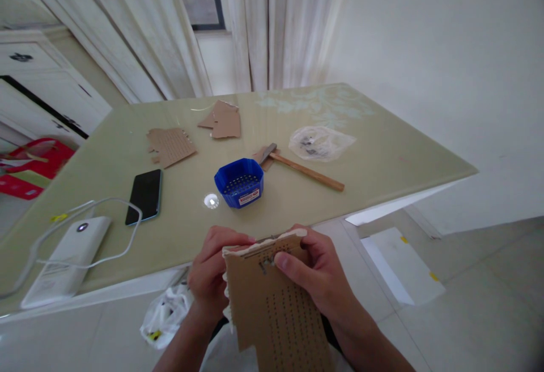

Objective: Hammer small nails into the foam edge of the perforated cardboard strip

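Head view: left hand (211,273) and right hand (317,273), both closed on the perforated cardboard sheet (276,309) at 6 o'clock, tilting it up for inspection; blue tray (239,182) and hammer (304,168) lie beyond at 12 o'clock.

Soft daylight through the curtains (263,26) ahead of me lights everything evenly, a small glare spot (211,201) shines near the table's (382,151) front edge, and the frame bows at its edges.

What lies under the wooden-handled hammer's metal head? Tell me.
A small brown cardboard scrap lies under the wooden-handled hammer, on the glass-topped table. The part beneath the head is hidden.
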### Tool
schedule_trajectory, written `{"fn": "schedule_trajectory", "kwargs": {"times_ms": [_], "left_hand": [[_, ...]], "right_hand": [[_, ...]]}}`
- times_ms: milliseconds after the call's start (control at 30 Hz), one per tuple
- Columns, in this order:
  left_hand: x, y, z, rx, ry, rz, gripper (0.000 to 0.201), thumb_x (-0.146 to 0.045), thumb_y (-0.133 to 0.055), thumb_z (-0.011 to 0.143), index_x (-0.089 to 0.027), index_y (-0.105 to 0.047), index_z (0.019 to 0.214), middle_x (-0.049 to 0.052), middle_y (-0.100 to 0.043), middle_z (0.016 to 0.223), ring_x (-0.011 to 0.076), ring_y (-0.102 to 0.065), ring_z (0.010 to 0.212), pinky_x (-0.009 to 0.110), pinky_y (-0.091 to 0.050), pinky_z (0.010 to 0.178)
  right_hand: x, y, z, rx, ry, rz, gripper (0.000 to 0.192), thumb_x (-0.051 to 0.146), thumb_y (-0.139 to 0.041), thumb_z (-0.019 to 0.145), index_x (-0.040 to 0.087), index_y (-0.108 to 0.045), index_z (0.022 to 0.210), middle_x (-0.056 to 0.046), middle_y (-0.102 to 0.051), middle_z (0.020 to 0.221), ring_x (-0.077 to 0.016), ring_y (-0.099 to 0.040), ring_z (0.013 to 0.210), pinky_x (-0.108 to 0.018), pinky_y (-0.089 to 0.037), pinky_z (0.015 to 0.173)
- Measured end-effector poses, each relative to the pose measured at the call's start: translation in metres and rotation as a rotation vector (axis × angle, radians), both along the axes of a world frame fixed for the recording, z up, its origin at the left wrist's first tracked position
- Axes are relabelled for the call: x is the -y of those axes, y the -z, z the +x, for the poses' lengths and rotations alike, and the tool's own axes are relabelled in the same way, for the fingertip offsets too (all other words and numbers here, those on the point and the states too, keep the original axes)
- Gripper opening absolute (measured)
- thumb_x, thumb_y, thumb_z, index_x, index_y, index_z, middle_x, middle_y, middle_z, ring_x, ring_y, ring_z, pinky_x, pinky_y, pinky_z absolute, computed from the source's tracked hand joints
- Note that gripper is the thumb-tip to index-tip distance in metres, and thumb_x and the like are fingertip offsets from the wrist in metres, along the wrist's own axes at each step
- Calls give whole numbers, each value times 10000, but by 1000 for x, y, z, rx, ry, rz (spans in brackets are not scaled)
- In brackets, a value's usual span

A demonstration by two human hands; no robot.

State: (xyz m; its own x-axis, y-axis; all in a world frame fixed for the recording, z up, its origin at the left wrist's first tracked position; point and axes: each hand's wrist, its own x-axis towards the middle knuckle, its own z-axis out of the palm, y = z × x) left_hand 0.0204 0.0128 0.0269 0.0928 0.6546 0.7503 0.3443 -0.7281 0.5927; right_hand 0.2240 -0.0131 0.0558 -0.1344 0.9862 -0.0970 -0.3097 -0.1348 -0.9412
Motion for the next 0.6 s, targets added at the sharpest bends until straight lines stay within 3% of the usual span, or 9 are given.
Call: {"fn": "schedule_trajectory", "kwargs": {"times_ms": [167, 233, 367, 433, 500, 600], "left_hand": [[-2, 2, -1, 19, 15, -46, 132, -267, -690, 1051, -214, -769, 960, 39, -761, 894, 192, -669, 795, 314, -557, 668], [-5, 2, -6, -11, 30, -114, 124, -256, -686, 1058, -219, -797, 1016, 48, -781, 964, 186, -706, 856, 292, -580, 722], [-10, -5, -21, 66, -107, -139, 253, -149, -648, 1056, -263, -795, 1228, 65, -792, 1158, 192, -742, 1016, 308, -595, 847], [-17, -10, -28, 44, -202, -123, 283, -194, -694, 1039, -275, -762, 1301, 79, -779, 1236, 224, -729, 1101, 355, -596, 901], [-29, -10, -32, -74, -300, -174, 486, -321, -794, 983, -291, -672, 1452, 118, -717, 1422, 291, -686, 1247, 439, -596, 976], [-61, 1, -34, -270, -333, -331, 992, -500, -868, 884, -290, -363, 1712, 203, -489, 1692, 416, -532, 1487, 607, -549, 1109]], "right_hand": [[-5, 1, -2, 24, 10, 33, 273, 408, -879, 906, 192, -728, 835, 28, -590, 760, -118, -524, 685, -224, -425, 613], [-6, 1, -1, 70, 43, 50, 280, 404, -879, 904, 189, -723, 816, 30, -586, 748, -116, -519, 675, -220, -421, 600], [-11, -1, 3, 72, 99, 37, 278, 422, -902, 887, 196, -752, 828, 22, -637, 742, -124, -567, 664, -222, -456, 591], [-21, -3, 6, 30, 165, 34, 267, 430, -929, 858, 207, -783, 857, 9, -700, 766, -139, -617, 673, -232, -497, 599], [-38, -8, 10, -27, 263, 55, 277, 447, -953, 819, 219, -813, 887, -10, -768, 814, -160, -669, 687, -255, -549, 622], [-72, -16, 13, -67, 387, 98, 313, 465, -973, 759, 228, -838, 913, -39, -830, 879, -204, -730, 721, -303, -607, 645]]}}
